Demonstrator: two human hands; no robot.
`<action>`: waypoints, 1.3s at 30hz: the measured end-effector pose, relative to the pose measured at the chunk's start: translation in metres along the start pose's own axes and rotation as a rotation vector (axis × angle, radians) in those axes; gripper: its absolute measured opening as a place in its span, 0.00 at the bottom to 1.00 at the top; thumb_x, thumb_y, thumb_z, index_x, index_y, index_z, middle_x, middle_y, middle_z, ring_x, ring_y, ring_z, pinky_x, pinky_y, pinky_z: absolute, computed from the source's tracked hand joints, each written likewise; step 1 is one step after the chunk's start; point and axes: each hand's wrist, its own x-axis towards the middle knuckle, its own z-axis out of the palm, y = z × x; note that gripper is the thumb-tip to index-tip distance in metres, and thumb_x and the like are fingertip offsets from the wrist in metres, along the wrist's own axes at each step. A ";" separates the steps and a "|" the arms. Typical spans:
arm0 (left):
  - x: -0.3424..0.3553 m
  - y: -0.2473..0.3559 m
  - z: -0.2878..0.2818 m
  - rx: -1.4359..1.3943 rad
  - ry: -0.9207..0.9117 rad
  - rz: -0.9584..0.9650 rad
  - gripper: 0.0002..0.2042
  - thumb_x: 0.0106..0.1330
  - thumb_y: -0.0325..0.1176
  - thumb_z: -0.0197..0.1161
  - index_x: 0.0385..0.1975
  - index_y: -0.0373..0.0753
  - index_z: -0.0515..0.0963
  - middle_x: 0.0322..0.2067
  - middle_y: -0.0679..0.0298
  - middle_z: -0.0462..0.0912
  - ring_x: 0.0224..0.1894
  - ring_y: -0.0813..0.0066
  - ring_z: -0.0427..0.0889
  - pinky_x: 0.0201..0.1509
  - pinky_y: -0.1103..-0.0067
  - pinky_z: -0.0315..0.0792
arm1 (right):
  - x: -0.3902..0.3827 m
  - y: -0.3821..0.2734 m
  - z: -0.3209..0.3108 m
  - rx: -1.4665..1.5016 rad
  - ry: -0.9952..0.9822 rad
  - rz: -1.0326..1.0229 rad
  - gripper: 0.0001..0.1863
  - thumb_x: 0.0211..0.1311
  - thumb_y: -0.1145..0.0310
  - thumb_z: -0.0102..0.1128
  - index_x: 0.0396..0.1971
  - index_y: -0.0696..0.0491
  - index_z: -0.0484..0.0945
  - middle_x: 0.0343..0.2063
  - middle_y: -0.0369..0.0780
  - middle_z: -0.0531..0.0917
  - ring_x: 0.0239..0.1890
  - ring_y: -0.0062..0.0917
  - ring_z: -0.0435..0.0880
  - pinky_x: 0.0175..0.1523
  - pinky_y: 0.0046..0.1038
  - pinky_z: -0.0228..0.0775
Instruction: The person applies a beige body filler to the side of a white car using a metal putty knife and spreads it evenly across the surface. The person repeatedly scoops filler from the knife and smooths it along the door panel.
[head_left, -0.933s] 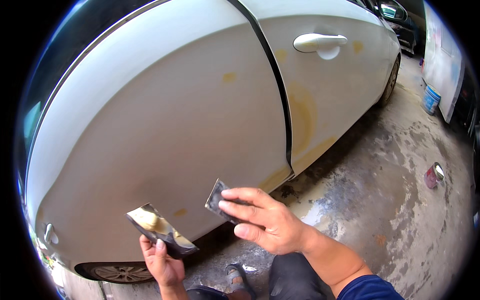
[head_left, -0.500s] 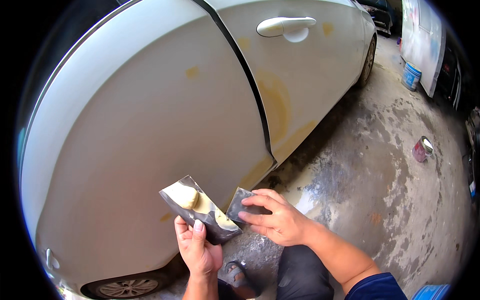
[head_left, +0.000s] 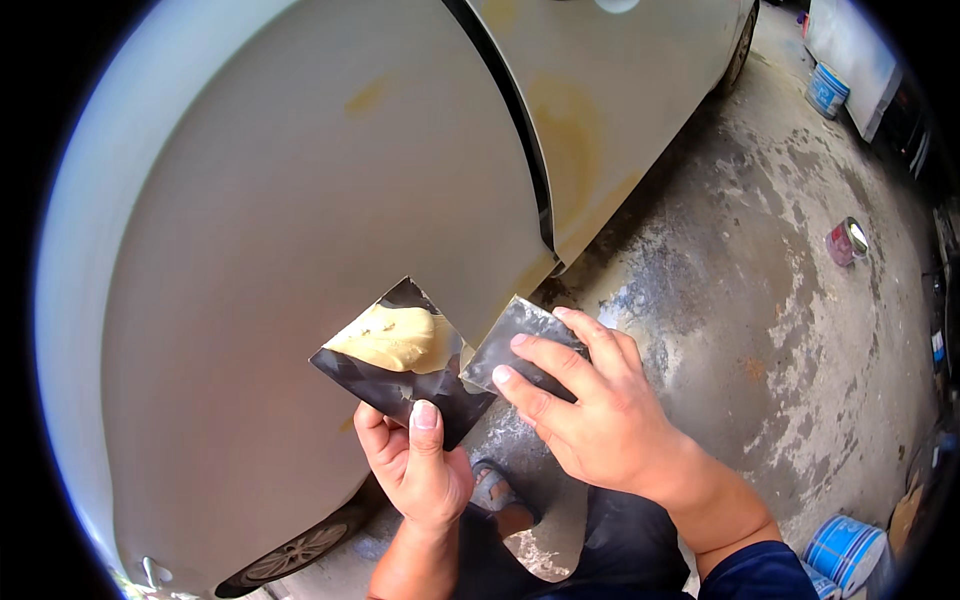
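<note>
My left hand [head_left: 422, 465] grips a dark rectangular putty board [head_left: 440, 400] by its lower edge, thumb on top. A mound of pale yellow body filler [head_left: 390, 337] lies spread over the board's upper part. In my right hand [head_left: 600, 400] is a grey flat spreader [head_left: 525, 345], pinched with the fingers laid across its face. The spreader's left edge meets the board's right edge, where a little filler shows. Beyond both hands stands the pale car body [head_left: 270, 230], with yellowish filler patches [head_left: 565, 130] on its door and a smaller one on the nearer panel.
A black gap [head_left: 510, 110] separates the car's panels. One wheel [head_left: 300, 555] is at lower left. On the stained concrete floor [head_left: 720, 330] stand an open reddish can [head_left: 846, 242], a blue bucket [head_left: 827, 90] farther off, and blue-and-white tins [head_left: 845, 553] at lower right.
The view has tipped downward. The board has turned flatter, and the filler, which stood as a lump and a separate strip, is now one smeared mound. The spreader is nearer and more face-on.
</note>
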 end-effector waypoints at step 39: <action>-0.100 0.130 -0.138 0.511 0.067 -1.365 0.15 0.61 0.17 0.50 0.48 0.32 0.69 0.45 0.53 0.79 0.50 0.63 0.79 0.57 0.67 0.73 | 0.132 0.022 -0.010 0.671 0.358 0.769 0.22 0.67 0.63 0.53 0.55 0.59 0.72 0.52 0.48 0.73 0.48 0.45 0.74 0.55 0.39 0.68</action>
